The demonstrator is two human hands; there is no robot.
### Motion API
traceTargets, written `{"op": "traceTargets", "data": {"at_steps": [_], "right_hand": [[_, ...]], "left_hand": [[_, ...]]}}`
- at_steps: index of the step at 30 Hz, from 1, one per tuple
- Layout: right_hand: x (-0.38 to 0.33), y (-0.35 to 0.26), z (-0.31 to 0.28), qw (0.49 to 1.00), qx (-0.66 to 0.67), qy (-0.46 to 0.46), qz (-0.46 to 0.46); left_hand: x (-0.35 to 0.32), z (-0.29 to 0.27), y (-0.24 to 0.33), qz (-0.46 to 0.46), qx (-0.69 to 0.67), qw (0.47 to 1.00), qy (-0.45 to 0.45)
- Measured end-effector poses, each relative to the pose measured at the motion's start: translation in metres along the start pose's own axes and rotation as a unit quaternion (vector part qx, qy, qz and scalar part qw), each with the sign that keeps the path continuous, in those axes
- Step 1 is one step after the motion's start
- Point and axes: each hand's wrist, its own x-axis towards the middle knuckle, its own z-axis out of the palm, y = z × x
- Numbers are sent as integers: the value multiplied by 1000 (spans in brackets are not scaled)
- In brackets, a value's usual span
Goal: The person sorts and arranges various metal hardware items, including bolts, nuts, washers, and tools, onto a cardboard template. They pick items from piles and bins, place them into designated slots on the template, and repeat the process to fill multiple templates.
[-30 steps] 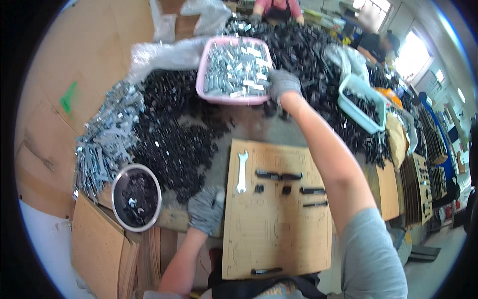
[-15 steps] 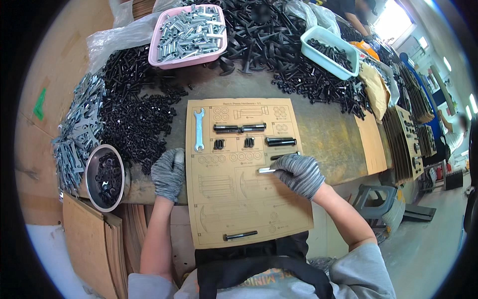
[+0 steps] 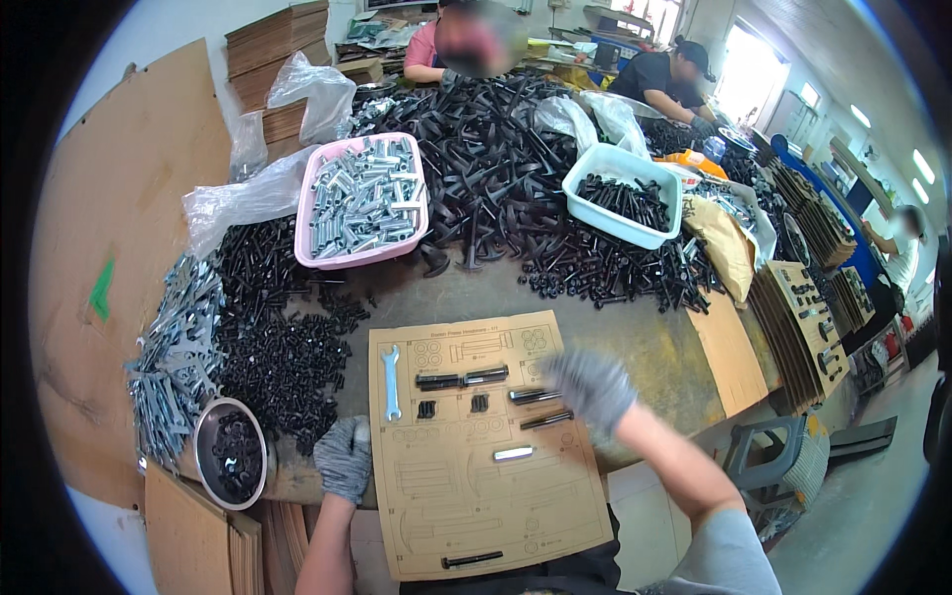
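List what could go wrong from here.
The card overhangs the front of the table, so a bump might tip it and roll the silver tube off. The right hand, blurred beside the black rods, could knock them askew. Wrenches and black screws lie heaped side by side, so parts might mix.

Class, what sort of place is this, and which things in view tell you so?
Probably a hardware workshop or small factory: loose black metal parts are heaped on a worktable, a printed cardboard sheet bears a wrench and other parts, and more boards stand stacked at the right.
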Motion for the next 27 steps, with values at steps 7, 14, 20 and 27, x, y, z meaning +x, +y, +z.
{"op": "traceTargets", "data": {"at_steps": [7,14,20,27], "right_hand": [[168,148,37,963,-240,33,115],[241,161,43,956,-249,-132,86],[265,179,41,916,-294,-266,69],[244,162,38,935,-314,-165,-25]], "left_hand": [[4,4,9,-2,15,1000,-7],[4,1,10,-26,-8,1000,5],[7,-1,15,-9,21,1000,0],[6,-4,15,-6,-17,1000,11]]}}
